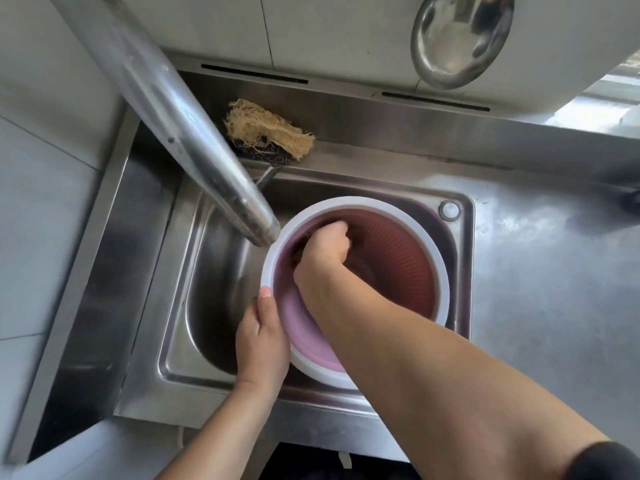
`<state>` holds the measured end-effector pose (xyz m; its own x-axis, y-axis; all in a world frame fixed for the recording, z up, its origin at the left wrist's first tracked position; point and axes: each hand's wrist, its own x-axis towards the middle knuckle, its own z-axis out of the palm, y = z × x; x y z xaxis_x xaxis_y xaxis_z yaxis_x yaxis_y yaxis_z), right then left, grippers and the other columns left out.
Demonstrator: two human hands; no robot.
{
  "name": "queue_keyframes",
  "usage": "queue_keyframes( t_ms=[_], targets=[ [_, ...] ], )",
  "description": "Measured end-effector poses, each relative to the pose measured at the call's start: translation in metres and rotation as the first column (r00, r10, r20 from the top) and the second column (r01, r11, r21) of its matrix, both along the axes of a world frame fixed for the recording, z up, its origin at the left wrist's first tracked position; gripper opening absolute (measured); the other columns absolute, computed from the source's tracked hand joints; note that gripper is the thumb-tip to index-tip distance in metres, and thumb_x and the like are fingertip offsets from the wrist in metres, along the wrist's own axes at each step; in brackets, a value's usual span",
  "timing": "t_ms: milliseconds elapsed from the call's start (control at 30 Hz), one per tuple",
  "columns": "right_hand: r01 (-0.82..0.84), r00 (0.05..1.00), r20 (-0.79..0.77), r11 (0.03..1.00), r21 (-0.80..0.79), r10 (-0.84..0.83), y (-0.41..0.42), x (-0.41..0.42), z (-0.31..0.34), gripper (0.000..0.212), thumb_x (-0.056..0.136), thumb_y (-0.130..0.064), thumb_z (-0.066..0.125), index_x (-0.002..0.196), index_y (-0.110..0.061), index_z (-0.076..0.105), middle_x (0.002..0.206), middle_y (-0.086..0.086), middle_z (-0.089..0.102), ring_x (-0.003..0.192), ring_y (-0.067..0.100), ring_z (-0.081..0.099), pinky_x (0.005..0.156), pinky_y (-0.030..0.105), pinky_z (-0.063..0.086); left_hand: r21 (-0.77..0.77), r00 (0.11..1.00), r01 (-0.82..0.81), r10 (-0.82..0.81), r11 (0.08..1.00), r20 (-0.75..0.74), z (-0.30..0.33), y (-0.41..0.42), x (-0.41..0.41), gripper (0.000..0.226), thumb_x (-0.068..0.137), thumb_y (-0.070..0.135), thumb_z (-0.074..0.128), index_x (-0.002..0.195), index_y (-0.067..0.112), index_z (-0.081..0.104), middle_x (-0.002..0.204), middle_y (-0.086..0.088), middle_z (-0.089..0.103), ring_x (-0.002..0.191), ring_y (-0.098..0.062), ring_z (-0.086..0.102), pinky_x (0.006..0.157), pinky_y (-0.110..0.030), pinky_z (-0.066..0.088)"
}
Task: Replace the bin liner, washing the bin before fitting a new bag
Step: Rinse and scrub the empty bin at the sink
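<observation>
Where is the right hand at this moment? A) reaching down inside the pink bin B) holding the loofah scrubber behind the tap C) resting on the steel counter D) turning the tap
A: the right hand is down inside the pink bin, fingers curled, while the left hand grips its white rim.

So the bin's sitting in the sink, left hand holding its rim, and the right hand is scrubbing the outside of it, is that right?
Not quite. The head view shows the right hand inside the bin, not on its outside. The rest holds: the bin is in the sink and the left hand holds its rim.
</observation>
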<state>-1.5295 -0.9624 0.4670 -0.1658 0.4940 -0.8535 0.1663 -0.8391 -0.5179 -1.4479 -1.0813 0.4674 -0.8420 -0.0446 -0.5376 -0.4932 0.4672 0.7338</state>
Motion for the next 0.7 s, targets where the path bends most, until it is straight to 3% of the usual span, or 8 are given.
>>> queue_keyframes(
  t_ms=[67,133,200,300,433,567,700],
  targets=[
    [0.084,0.996,0.014,0.996,-0.023,-0.084,0.001,-0.002,-0.003,0.053,0.099,-0.042,0.029,0.146,-0.018,0.038,0.138,0.011,0.054,0.118,0.035,0.058,0.101,0.048,0.048,0.011,1.000,0.017,-0.017,1.000,-0.005,0.003,0.001,-0.001,0.053,0.100,0.054,0.035,0.125,0.018,0.064,0.093,0.024,0.062,0.083,0.003,0.057,0.078,-0.023,0.041],
    [0.075,0.996,0.054,0.996,-0.049,-0.073,0.004,-0.002,-0.005,0.056,0.093,-0.052,0.037,0.140,-0.023,0.047,0.127,0.007,0.062,0.113,0.033,0.060,0.106,0.047,0.043,0.010,0.999,0.030,-0.030,0.999,-0.020,0.005,0.002,-0.002,0.055,0.100,0.053,0.034,0.125,0.015,0.065,0.106,0.006,0.067,0.095,-0.012,0.058,0.087,-0.028,0.040],
    [0.021,0.999,0.042,0.998,-0.054,-0.018,0.003,0.001,-0.009,0.063,0.088,-0.062,0.039,0.140,-0.027,0.048,0.124,0.003,0.063,0.110,0.029,0.059,0.109,0.046,0.040,0.004,0.999,0.036,-0.036,0.999,-0.023,0.006,0.001,-0.003,0.055,0.101,0.052,0.034,0.124,0.013,0.065,0.115,-0.003,0.069,0.104,-0.020,0.060,0.091,-0.032,0.042],
    [-0.199,0.979,0.042,0.980,-0.004,0.199,-0.010,0.009,-0.002,0.080,0.083,-0.074,0.033,0.149,-0.030,0.034,0.140,0.001,0.053,0.123,0.025,0.051,0.114,0.044,0.032,0.024,0.999,0.033,-0.033,0.999,-0.001,0.007,0.000,-0.004,0.053,0.102,0.050,0.035,0.127,0.015,0.065,0.122,-0.007,0.070,0.116,-0.024,0.061,0.102,-0.039,0.046],
    [-0.494,0.869,0.048,0.868,0.042,0.492,-0.017,0.021,0.013,0.109,0.068,-0.086,0.023,0.157,-0.025,0.010,0.160,-0.002,0.028,0.145,0.023,0.029,0.120,0.046,0.018,0.063,1.000,0.019,-0.020,0.998,0.005,0.008,0.002,-0.005,0.048,0.101,0.052,0.035,0.116,0.022,0.070,0.110,0.001,0.073,0.108,-0.020,0.065,0.089,-0.035,0.047],
    [-0.676,0.736,0.061,0.727,0.121,0.674,-0.028,0.034,0.021,0.110,0.071,-0.088,0.019,0.157,-0.021,-0.001,0.166,-0.004,0.008,0.151,0.019,0.010,0.122,0.044,0.008,0.116,1.000,-0.013,0.011,0.993,0.013,0.013,0.005,-0.004,0.056,0.090,0.062,0.036,0.106,0.021,0.071,0.097,0.002,0.076,0.099,-0.017,0.069,0.090,-0.043,0.053],
    [-0.787,0.608,0.058,0.591,0.176,0.792,-0.031,0.054,0.020,0.101,0.076,-0.088,0.021,0.157,-0.029,0.005,0.165,-0.012,0.008,0.151,0.014,0.009,0.122,0.040,0.007,0.146,0.997,-0.061,0.052,0.987,0.065,0.015,0.007,-0.002,0.050,0.085,0.067,0.037,0.096,0.034,0.072,0.092,0.000,0.077,0.094,-0.022,0.072,0.092,-0.053,0.053]
  ],
)
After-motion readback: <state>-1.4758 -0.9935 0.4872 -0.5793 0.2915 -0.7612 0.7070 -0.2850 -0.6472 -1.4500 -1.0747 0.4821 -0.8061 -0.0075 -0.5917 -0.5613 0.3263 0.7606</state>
